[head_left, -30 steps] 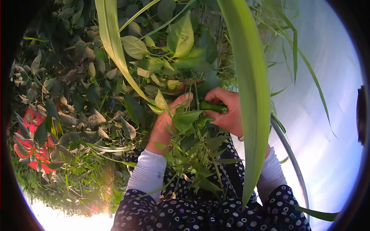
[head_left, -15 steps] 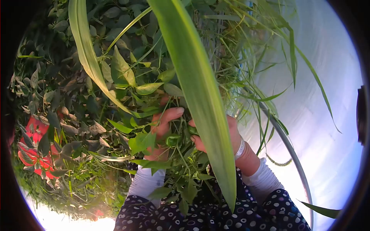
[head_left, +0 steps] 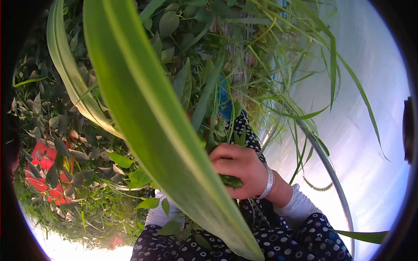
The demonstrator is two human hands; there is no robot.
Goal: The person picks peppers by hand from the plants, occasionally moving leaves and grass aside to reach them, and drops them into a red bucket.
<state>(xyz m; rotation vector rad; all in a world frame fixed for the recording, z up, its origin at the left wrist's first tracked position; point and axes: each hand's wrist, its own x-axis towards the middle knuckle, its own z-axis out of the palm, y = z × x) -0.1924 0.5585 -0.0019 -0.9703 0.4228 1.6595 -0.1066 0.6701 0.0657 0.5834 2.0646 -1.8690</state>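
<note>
My right hand (head_left: 239, 167), with a pale band (head_left: 268, 182) round its wrist, has its fingers curled round a green pepper (head_left: 230, 180) that shows below the index finger. A long, broad green leaf (head_left: 152, 113) crosses the view close to the camera and touches the outline of my right hand's fingertips. My left hand is hidden behind that leaf; only its pale sleeve (head_left: 163, 211) shows below. Green pepper-plant leaves (head_left: 139, 177) lie left of the broad leaf.
Dense foliage (head_left: 43, 104) fills the left side. Red material (head_left: 43, 161) shows through it at the left. A grey curved pipe (head_left: 326, 163) runs down the right beside whitish sheeting (head_left: 365, 130). Thin grass blades (head_left: 333, 65) hang at the upper right. Something blue (head_left: 224, 100) shows centrally.
The broad leaf has swung left across the view and now covers my left hand. My right hand has shifted slightly left and closed round a green pepper. Foliage between the hands has moved aside.
</note>
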